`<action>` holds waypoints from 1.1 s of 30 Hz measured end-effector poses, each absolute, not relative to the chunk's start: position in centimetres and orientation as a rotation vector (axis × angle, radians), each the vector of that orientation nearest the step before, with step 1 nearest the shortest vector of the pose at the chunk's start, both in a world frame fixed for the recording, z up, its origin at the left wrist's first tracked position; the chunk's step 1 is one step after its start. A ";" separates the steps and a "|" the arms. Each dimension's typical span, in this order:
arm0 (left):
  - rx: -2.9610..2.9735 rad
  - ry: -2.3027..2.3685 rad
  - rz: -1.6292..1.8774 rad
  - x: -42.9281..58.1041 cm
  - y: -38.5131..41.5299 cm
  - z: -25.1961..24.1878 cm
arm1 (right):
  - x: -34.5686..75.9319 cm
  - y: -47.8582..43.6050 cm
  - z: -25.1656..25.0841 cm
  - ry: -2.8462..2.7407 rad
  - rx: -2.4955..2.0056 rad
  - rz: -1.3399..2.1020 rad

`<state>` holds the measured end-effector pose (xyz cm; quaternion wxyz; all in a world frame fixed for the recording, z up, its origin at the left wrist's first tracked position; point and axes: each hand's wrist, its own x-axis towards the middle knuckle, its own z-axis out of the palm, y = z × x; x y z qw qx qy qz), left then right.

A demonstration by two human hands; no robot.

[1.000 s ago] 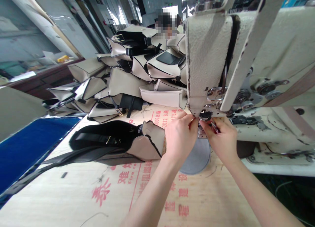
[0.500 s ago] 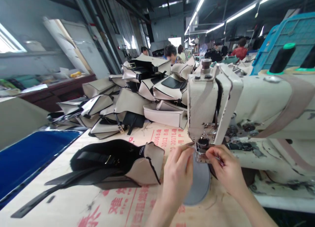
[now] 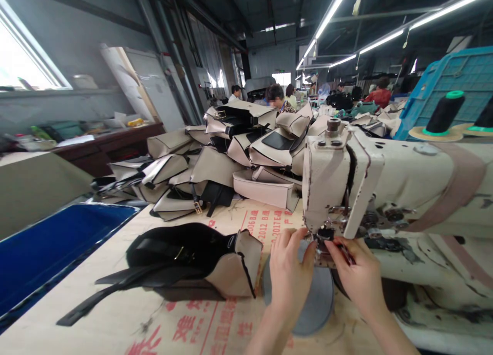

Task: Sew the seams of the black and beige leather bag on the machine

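Observation:
Both hands are at the needle end of a cream sewing machine (image 3: 327,175). My left hand (image 3: 289,273) is on the left of the presser foot (image 3: 325,236), its fingers curled and thumb bent toward it. Whatever is between those fingertips is too small to make out. On the right side of the foot, my right hand (image 3: 358,273) is closed in a pinch, with a thin dark reddish thing (image 3: 347,254) showing at its fingers. Below the hands is a round grey plate (image 3: 314,303). A beige and black handbag (image 3: 231,273) lies left of my left hand, its strap trailing.
Behind the machine's left side rises a heap of beige bags (image 3: 219,165). A blue-lined bin (image 3: 69,247) borders the wooden table (image 3: 215,324) on the left. Black thread spools (image 3: 444,113) and a blue crate (image 3: 435,93) stand at right. Several people are farther back.
The view has shifted, so the machine, bags and table appear farther right and lower. My left thumb and fingers have changed position slightly beside the presser foot; my right hand keeps its pinch.

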<state>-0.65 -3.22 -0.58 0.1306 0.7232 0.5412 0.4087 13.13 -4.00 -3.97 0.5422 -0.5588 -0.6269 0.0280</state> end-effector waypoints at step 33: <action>2.472 1.737 0.895 -0.2 -2.8 1.2 | 12.6 -3.2 -4.8 -1.438 -1.409 0.041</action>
